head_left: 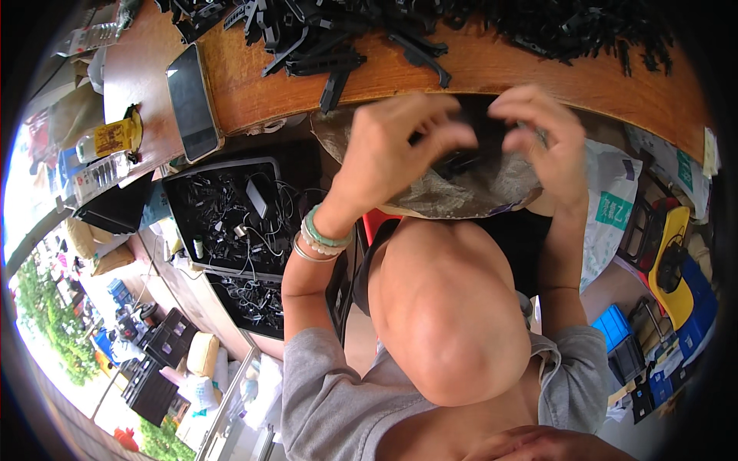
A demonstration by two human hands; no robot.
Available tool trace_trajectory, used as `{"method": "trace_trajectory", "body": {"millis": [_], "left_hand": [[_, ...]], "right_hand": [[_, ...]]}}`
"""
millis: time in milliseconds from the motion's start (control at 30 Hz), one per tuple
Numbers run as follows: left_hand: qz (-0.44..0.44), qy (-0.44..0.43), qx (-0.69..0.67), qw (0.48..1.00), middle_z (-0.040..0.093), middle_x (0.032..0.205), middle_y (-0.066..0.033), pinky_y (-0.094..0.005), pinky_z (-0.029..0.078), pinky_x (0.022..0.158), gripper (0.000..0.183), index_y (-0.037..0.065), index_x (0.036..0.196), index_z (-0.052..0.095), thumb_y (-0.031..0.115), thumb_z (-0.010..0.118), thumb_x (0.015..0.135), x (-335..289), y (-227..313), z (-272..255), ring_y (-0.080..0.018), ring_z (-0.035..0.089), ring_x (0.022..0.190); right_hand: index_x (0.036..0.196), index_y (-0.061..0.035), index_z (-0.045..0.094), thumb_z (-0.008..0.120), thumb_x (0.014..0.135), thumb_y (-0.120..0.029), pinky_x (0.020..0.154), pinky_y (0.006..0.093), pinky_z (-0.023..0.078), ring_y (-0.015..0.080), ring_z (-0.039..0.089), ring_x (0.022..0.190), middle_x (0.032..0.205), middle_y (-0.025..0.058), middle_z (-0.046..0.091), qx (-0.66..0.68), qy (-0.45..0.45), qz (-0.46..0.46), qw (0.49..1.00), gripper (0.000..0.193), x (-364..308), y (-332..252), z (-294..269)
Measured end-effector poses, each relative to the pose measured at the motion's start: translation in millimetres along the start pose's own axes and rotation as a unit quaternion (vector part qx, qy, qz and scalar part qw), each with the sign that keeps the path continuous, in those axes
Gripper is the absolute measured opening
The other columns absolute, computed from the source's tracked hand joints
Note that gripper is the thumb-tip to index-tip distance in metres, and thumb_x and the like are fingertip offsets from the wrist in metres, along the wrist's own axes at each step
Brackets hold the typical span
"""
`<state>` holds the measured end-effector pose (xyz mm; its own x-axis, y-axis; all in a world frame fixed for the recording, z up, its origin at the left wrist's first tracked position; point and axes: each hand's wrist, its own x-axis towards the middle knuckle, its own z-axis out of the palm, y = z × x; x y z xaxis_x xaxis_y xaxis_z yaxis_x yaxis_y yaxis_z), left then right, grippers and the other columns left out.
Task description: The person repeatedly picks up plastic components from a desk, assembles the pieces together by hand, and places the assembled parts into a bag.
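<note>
My left hand (403, 142) and my right hand (547, 138) are raised side by side at the table's near edge, both smeared by motion. On each, the curved fingers stand apart from the thumb, and I make out nothing held between them. Bracelets (319, 240) circle my left wrist. Below the hands, an open brownish plastic sack (469, 192) hangs against the table edge, its inside dark and partly covered by my hands. Just beyond them, long black plastic parts (330, 61) lie heaped on the wooden table (254, 77).
Another heap of small black parts (584, 34) covers the table's far right. A phone (194, 104) lies at the left. Black trays (223, 207) of dark pieces and cables stand lower left. White sacks (611, 207) and a yellow-edged item (670, 265) are at the right.
</note>
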<state>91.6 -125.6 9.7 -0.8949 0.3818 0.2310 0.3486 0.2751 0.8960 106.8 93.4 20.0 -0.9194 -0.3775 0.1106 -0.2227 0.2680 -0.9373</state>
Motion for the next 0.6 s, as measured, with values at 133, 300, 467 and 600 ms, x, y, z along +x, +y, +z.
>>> {"method": "trace_trajectory", "body": {"millis": [133, 300, 467, 600], "left_hand": [[0.113, 0.096, 0.263, 0.953, 0.057, 0.069, -0.0071, -0.0326, 0.045, 0.048, 0.025, 0.008, 0.101, 0.064, 0.021, 0.071, 0.081, 25.9, -22.4, 0.6, -0.0251, 0.059, 0.055], [0.055, 0.093, 0.31, 0.945, 0.057, 0.074, -0.0072, -0.0329, 0.044, 0.047, 0.031, 0.007, 0.094, 0.058, 0.029, 0.073, 0.079, 24.8, -14.7, 9.4, -0.0249, 0.059, 0.06], [-0.007, 0.094, 0.331, 0.939, 0.06, 0.078, -0.0099, -0.0338, 0.045, 0.048, 0.041, 0.004, 0.092, 0.052, 0.029, 0.078, 0.074, 19.1, -9.1, 4.3, -0.0283, 0.061, 0.062], [-0.009, 0.095, 0.313, 0.945, 0.061, 0.079, -0.0117, -0.0351, 0.045, 0.048, 0.039, 0.003, 0.093, 0.052, 0.024, 0.079, 0.074, 15.0, -9.2, 1.1, -0.0294, 0.061, 0.062]], "right_hand": [[0.095, -0.005, 0.068, 0.07, 0.08, -0.006, 0.069, 0.0318, 0.047, 0.0211, 0.058, 0.079, 0.087, 0.0047, 0.059, -0.371, 0.296, -0.04, 0.879, 0.016, 19.3, 27.7, -10.8], [0.094, -0.0102, 0.065, 0.072, 0.075, -0.006, 0.078, 0.0362, 0.042, 0.0213, 0.056, 0.083, 0.089, 0.0011, 0.058, -0.479, 0.291, -0.05, 0.827, 0.02, 21.3, 36.8, -10.9], [0.093, -0.0105, 0.064, 0.071, 0.075, -0.005, 0.077, 0.0357, 0.04, 0.0212, 0.056, 0.086, 0.092, 0.0011, 0.06, -0.468, 0.289, -0.08, 0.831, 0.02, 18.1, 37.8, -4.7], [0.094, -0.0082, 0.064, 0.07, 0.076, -0.001, 0.078, 0.0352, 0.041, 0.0214, 0.057, 0.089, 0.095, 0.0021, 0.063, -0.399, 0.262, -0.099, 0.873, 0.02, 13.5, 41.8, -1.4]]}}
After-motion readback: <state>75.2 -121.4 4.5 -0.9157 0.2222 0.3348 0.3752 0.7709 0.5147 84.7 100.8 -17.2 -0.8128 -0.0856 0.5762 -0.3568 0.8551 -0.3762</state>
